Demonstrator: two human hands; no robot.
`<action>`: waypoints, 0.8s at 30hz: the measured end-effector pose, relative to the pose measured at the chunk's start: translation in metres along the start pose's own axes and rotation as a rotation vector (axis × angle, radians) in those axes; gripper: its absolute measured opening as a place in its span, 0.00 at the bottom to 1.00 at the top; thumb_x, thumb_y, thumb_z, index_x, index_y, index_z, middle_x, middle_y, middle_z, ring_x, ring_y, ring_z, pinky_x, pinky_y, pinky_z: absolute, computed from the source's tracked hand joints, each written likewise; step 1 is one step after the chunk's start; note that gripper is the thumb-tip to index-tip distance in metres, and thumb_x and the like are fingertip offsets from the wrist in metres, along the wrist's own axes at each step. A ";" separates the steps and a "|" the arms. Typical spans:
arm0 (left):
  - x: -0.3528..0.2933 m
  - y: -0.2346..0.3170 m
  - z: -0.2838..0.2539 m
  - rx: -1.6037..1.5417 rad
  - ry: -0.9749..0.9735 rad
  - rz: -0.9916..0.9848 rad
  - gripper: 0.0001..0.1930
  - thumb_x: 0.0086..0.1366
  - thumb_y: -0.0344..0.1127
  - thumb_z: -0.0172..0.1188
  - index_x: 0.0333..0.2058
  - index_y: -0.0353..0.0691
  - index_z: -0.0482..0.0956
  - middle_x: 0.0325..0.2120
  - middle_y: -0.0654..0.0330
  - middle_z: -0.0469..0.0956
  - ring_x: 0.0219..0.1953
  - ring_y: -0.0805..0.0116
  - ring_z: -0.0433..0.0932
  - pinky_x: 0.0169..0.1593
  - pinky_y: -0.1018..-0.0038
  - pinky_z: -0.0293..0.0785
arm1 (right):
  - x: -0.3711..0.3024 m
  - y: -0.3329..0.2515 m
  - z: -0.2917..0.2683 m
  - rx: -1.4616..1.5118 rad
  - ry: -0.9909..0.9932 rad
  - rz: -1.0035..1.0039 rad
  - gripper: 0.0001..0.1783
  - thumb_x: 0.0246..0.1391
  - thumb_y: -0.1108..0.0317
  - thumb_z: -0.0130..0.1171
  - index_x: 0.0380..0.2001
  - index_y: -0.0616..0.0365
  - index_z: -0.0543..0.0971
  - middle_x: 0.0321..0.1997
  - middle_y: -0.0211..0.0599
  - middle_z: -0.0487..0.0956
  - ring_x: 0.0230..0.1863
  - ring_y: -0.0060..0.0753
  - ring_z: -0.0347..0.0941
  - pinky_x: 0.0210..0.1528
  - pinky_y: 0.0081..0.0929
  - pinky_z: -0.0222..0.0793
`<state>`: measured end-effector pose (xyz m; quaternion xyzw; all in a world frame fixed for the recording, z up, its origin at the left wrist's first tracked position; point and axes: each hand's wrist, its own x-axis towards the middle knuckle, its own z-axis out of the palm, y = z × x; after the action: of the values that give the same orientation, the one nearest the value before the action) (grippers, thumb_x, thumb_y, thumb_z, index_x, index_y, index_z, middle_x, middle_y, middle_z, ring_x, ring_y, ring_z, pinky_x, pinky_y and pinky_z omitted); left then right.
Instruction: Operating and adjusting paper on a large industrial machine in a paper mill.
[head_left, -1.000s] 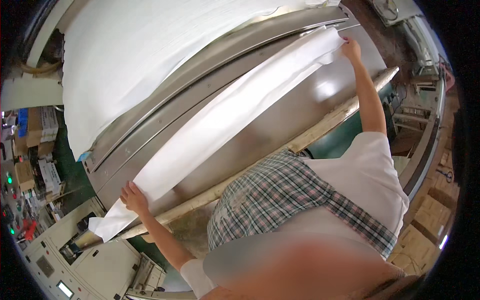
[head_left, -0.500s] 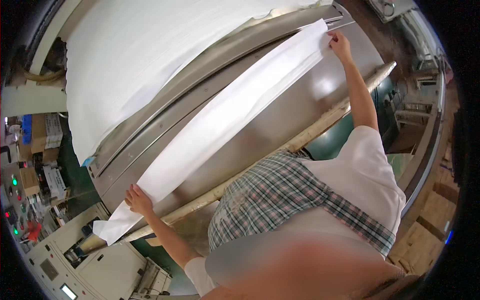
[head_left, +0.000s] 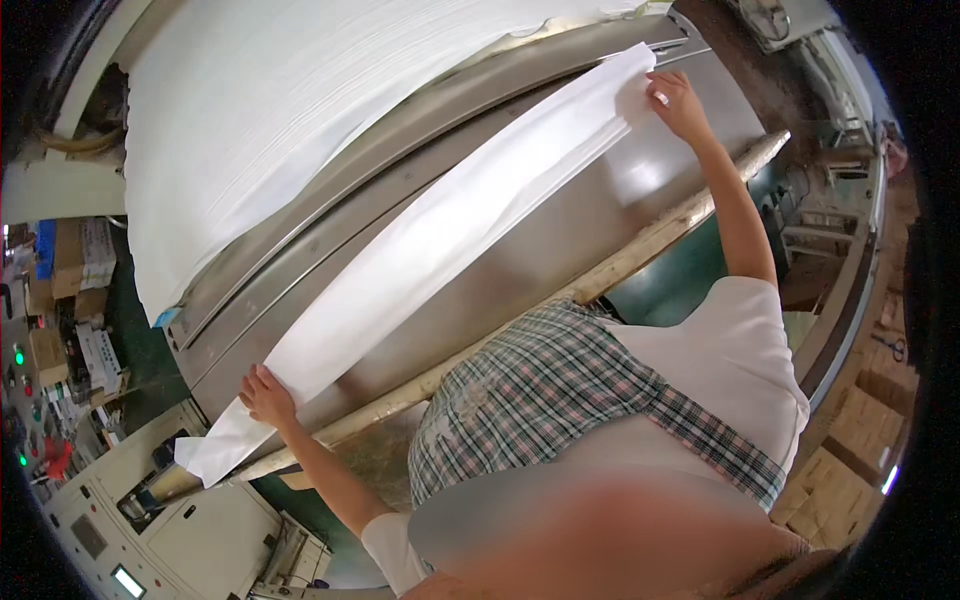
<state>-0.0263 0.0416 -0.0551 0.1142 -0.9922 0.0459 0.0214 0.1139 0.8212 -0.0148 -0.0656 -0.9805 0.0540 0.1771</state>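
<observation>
Left hand [head_left: 268,398] flat, fingers extended, no grip visible, atop white strip [head_left: 430,235] running up to right hand [head_left: 680,105], half-curled at its end, pinch unclear. That end sits further in than a second ago, hands closer together.

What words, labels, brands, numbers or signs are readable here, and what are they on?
No text here is clear enough to quote.
White cardboard box with dark printed marks, at left: too small to read.
Small lit rectangular screen on the cream metal cabinet, lower left: too small and bright to read.
Long white strip of thin sheet material: no lettering visible.
</observation>
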 end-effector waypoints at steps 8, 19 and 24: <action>-0.005 0.005 -0.001 0.016 0.005 -0.022 0.24 0.62 0.58 0.33 0.50 0.57 0.67 0.54 0.62 0.62 0.58 0.50 0.52 0.51 0.44 0.51 | 0.007 0.003 -0.024 -0.022 -0.257 0.111 0.11 0.33 0.78 0.52 0.27 0.59 0.72 0.41 0.39 0.74 0.43 0.43 0.67 0.45 0.34 0.63; 0.012 0.011 -0.001 0.009 -0.045 -0.003 0.26 0.61 0.60 0.32 0.50 0.56 0.66 0.55 0.62 0.59 0.59 0.51 0.50 0.53 0.46 0.50 | 0.009 0.071 0.102 0.395 -0.201 0.484 0.19 0.53 0.69 0.42 0.48 0.62 0.66 0.45 0.50 0.71 0.47 0.48 0.66 0.49 0.33 0.63; 0.001 0.002 0.001 0.029 -0.074 -0.049 0.26 0.61 0.60 0.31 0.50 0.56 0.66 0.56 0.62 0.59 0.59 0.51 0.50 0.54 0.46 0.49 | 0.040 0.033 0.084 -0.060 -0.132 0.355 0.22 0.53 0.56 0.45 0.38 0.70 0.69 0.31 0.53 0.74 0.32 0.45 0.72 0.36 0.40 0.65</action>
<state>-0.0281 0.0436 -0.0561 0.1404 -0.9884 0.0554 -0.0156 0.0508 0.8527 -0.0842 -0.2392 -0.9642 0.0591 0.0981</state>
